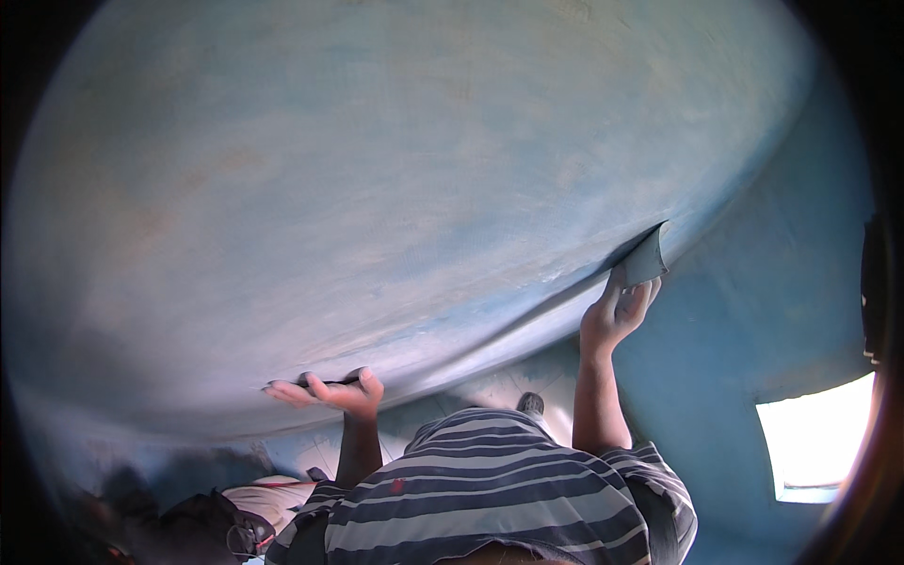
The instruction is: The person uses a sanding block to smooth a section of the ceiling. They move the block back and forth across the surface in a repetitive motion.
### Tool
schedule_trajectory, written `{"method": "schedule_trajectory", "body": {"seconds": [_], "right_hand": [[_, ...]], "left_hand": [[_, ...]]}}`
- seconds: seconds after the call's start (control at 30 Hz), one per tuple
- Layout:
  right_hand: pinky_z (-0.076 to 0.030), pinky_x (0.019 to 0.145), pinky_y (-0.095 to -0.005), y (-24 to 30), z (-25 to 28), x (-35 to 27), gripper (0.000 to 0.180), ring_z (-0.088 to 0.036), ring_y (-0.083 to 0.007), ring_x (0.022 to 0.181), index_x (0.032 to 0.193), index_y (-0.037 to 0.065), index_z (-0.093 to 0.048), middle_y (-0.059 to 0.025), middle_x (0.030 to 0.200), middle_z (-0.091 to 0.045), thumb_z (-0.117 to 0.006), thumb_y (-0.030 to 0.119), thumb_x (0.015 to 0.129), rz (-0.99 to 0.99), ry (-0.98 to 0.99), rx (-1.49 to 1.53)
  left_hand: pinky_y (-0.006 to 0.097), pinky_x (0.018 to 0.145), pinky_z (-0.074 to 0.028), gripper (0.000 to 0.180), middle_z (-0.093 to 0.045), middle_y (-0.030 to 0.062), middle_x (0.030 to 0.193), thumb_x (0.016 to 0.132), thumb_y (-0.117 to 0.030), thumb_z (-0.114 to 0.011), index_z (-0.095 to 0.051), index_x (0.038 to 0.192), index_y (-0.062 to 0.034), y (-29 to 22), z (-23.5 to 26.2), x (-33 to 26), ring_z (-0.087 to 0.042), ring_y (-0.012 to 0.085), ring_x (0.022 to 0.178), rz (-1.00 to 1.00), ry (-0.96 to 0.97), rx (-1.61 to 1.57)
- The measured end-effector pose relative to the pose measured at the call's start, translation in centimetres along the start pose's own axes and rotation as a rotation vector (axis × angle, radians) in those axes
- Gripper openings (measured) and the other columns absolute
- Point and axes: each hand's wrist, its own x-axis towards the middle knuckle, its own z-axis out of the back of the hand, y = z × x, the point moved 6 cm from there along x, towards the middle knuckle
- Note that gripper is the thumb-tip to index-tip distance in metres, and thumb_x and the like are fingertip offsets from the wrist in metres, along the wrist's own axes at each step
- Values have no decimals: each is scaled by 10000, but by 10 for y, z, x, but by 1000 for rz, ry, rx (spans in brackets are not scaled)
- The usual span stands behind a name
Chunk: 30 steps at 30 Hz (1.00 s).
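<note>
Currently sanding | your right hand (pixel 617 315) clamped on grey sandpaper sheet (pixel 646 256) against blue plastered surface (pixel 405 169) | left hand (pixel 330 391) open, bracing | next: even pressure.

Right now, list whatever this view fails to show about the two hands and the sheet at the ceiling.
- Left hand: palm pressed flat against the ceiling; whether anything lies under it is hidden by the hand itself.
- Right hand: holds a grey sheet, but its working face is turned away.
- Dark shapes at lower left: blurred and bent by the fisheye rim, not identifiable.
</note>
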Motion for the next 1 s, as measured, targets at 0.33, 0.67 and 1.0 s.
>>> {"method": "schedule_trajectory", "body": {"seconds": [0.33, 0.67, 1.0], "right_hand": [[-387, 900, -269, -1, -7, -6, 166, -542, -223, 993, 1055, -30, -602, -91, 1101, -552, -551, -114, 922, -33, 68, 30], [-403, 886, -287, 1, -6, -9, 191, -534, -200, 1004, 1132, -35, -589, -89, 1117, -556, -545, -84, 952, -21, 73, -4], [-394, 933, -268, -20, -2, 6, 238, -530, -197, 1036, 1200, -44, -590, -91, 1128, -536, -553, -70, 967, -134, 19, 83]], "left_hand": [[749, 1137, -82, 786, -52, 347, 1646, 991, -548, -423, -231, 1558, -38, 1, 2, -3, -57, 574, 1507, -7, -9, 25], [721, 1159, -69, 787, -50, 346, 1647, 1001, -522, -434, -231, 1553, 0, -3, 4, 2, -59, 556, 1517, -49, -10, 37], [725, 1160, -64, 786, -52, 355, 1642, 1004, -525, -431, -225, 1555, -3, -2, 3, 2, -45, 554, 1520, -46, -22, 6]]}}
